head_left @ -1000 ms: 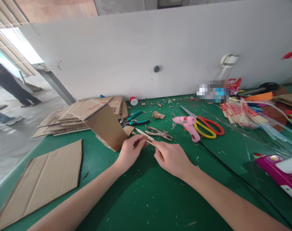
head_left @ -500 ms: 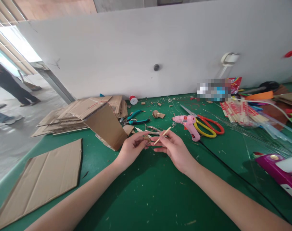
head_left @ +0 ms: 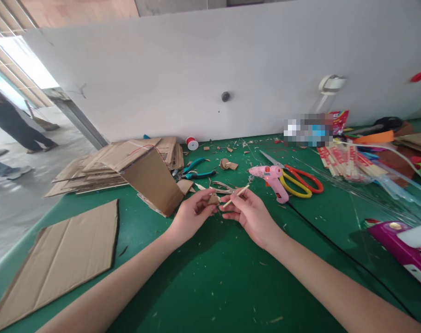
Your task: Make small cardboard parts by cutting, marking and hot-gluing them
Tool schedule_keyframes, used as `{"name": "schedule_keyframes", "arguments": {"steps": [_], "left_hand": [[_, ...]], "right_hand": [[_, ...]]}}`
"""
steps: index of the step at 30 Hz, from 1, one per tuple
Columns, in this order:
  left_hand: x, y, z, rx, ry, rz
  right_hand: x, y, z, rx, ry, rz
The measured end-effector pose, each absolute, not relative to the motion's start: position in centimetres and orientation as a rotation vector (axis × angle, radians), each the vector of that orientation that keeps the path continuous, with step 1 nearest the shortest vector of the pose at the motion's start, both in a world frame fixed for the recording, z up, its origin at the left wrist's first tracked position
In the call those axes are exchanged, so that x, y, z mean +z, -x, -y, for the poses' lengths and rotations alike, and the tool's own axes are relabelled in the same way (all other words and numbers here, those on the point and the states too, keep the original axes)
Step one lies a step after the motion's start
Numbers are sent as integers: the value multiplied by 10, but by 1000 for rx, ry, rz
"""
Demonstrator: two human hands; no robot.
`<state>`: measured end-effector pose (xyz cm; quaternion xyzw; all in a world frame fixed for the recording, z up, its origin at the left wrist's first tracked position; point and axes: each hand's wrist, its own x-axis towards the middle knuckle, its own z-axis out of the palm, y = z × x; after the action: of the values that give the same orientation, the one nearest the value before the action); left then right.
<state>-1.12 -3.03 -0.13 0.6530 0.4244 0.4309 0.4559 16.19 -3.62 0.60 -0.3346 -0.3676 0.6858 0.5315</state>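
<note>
Wooden stick [head_left: 242, 190] slanted in our right hand [head_left: 254, 213], just apart from a small cardboard piece [head_left: 213, 199] in our left hand [head_left: 190, 213].
Over the green surface [head_left: 203, 282], we see the right grip pinched together on the stick, likely for fine steering; left grip clamped on the cardboard's edge, probably keeping its face visible. Glue gun [head_left: 274, 181] beyond the right hand, handle towards us, presumably for easy reach; scissors [head_left: 302, 181] just behind it. Folded cardboard [head_left: 155, 181] leans left, seemingly propped by the cardboard stack [head_left: 92, 173].
</note>
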Motion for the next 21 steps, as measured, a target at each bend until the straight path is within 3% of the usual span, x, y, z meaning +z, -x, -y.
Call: {"name": "schedule_keyframes", "arguments": {"steps": [21], "left_hand": [[3, 9, 38, 951, -1744, -1114]], "right_hand": [[1, -163, 35, 1437, 973, 1238]]}}
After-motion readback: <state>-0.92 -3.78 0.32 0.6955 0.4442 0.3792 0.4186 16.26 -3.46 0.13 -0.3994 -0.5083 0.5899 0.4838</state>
